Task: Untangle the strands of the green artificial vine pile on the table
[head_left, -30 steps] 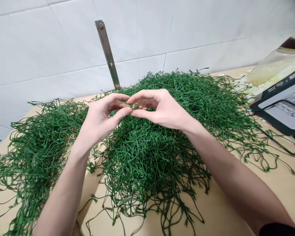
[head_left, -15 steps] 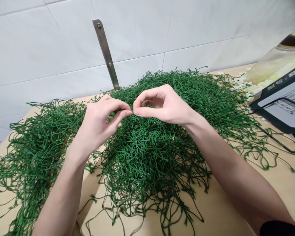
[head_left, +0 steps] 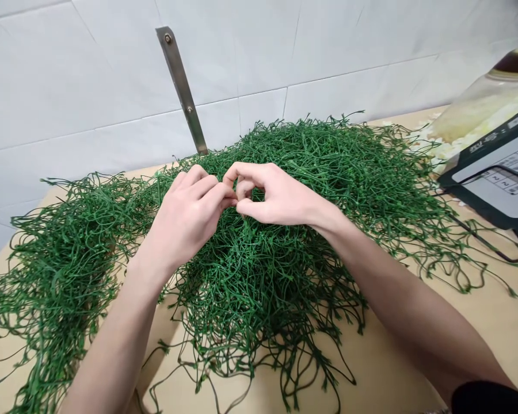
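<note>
My left hand and my right hand meet fingertip to fingertip above a large heap of thin green plastic stems. Both are closed in a pinch. A green stem tip shows just under the right fingers, but whether it is held or belongs to the heap I cannot tell. Whatever lies between the fingertips is hidden. Another mass of the same stems spreads to the left of my left forearm, joined to the main heap at the back.
A pale wooden table carries the stems, against a white tiled wall. A metal strip leans upright behind the heap. At right stand a dark-framed printed panel and a clear jar by small whitish pieces.
My left hand has turned over, its back now facing up and its knuckles raised. My right hand has shifted slightly left and down, and the fingertips have come closer together.
</note>
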Tool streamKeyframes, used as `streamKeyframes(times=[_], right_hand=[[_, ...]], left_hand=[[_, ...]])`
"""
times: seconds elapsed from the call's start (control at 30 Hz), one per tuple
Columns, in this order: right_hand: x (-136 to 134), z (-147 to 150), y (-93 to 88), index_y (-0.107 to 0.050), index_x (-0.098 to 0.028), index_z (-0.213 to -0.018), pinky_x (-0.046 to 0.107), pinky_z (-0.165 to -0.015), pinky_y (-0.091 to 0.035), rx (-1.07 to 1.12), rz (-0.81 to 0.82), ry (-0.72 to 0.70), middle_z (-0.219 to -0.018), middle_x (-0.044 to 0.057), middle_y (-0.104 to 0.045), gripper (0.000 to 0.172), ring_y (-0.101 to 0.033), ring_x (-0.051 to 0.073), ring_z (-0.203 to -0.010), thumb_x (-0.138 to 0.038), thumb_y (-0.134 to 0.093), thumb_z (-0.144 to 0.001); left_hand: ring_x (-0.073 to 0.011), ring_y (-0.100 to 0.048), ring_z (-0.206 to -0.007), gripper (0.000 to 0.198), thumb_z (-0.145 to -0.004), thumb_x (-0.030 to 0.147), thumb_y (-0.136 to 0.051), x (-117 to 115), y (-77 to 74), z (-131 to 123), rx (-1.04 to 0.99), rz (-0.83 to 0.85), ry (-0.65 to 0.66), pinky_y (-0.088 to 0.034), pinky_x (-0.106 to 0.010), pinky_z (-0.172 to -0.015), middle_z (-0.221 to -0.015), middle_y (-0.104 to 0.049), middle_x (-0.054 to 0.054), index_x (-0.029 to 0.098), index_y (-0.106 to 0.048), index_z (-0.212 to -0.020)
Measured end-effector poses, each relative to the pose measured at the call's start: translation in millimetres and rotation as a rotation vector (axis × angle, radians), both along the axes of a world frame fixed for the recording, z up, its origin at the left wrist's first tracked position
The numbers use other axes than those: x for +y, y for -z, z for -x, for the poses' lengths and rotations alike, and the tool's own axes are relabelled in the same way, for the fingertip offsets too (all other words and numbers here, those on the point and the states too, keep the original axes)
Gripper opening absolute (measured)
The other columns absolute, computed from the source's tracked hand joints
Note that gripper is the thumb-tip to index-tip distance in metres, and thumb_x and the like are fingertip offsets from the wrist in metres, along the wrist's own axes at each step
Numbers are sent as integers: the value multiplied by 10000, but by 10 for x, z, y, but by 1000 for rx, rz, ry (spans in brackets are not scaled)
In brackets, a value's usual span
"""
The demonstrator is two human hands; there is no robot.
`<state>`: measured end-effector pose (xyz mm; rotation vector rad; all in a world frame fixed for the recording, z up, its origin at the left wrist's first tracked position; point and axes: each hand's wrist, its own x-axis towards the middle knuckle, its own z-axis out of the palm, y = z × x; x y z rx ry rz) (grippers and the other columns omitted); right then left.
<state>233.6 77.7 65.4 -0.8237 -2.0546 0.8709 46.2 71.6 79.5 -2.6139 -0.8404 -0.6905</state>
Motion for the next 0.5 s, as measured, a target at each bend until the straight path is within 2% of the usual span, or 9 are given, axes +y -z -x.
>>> streamKeyframes(times=[0.13,0.3,0.37,0.5], right_hand=[[29,7,40,-541,-141,-879,268,-696,-419,135,-31,-35,-611,-72,-544,196,-494,70,-588,-106,-532,-687],[104,-49,97,-551,-129,-1006,266,-702,-439,232,-27,-117,-606,-74,-587,377,-571,74,-608,-38,-417,-666],[150,-94,102,-556,-127,-1014,278,-716,-441,258,-46,-88,-668,-50,-627,394,-601,85,-656,-30,-410,-661],[191,-138,82,-579,-137,-910,309,-746,-434,266,-86,73,-865,24,-673,239,-614,132,-833,-74,-485,-700]], left_hand=[[-179,-530,-757,162,-952,181,-479,-21,-18,-5,-9,76,-23,-416,-307,-664,-786,-656,-65,151,-620,-878],[-135,-533,-661,127,-926,190,-508,-27,-92,37,-136,256,-81,-408,-274,-632,-741,-637,-22,174,-603,-843],[-127,-534,-646,117,-917,194,-520,-13,-115,62,-154,287,-115,-407,-270,-635,-737,-642,-17,172,-607,-842],[-124,-545,-655,122,-908,226,-552,12,-115,71,-195,291,-171,-405,-267,-641,-735,-657,-18,164,-627,-834]])
